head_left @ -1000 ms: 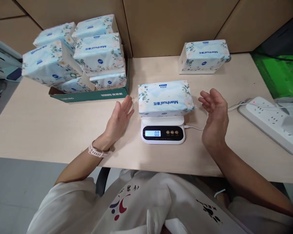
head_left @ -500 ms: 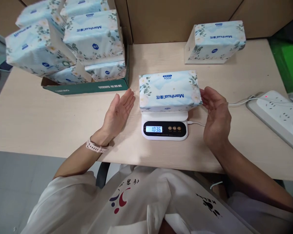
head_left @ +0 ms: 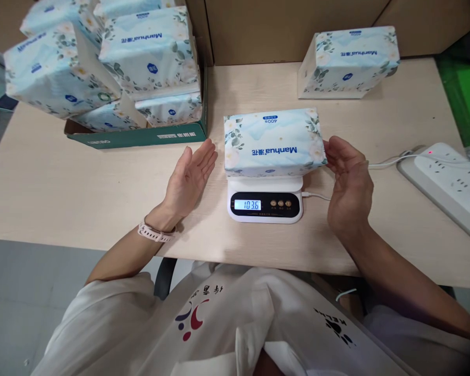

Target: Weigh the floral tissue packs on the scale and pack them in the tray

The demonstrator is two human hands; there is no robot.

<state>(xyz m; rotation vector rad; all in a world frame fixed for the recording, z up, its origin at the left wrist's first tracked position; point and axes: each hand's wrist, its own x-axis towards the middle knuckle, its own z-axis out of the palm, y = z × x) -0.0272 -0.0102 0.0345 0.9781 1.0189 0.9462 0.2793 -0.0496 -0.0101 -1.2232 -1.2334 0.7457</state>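
Observation:
A pack of tissues [head_left: 274, 143], pale blue with flowers, rests on a white digital scale [head_left: 265, 206] in the middle of the table. The scale's lit display reads 103.6. My left hand [head_left: 190, 177] is open on the table, palm turned inward, a small gap left of the pack. On the other side my right hand [head_left: 348, 183] is open with curved fingers; its fingertips are right beside the pack's right end, and I cannot tell whether they touch it.
At the back left, a green carton [head_left: 141, 137] holds several tissue packs [head_left: 151, 52]. Another tissue pack [head_left: 352, 62] stands at the back right. A white power strip [head_left: 446, 183] with cables lies on the right. A brown panel [head_left: 290, 31] borders the table's back.
The whole view has shifted slightly, with things on the table a little higher in the picture. Both hands, the pack and the scale reading stay the same.

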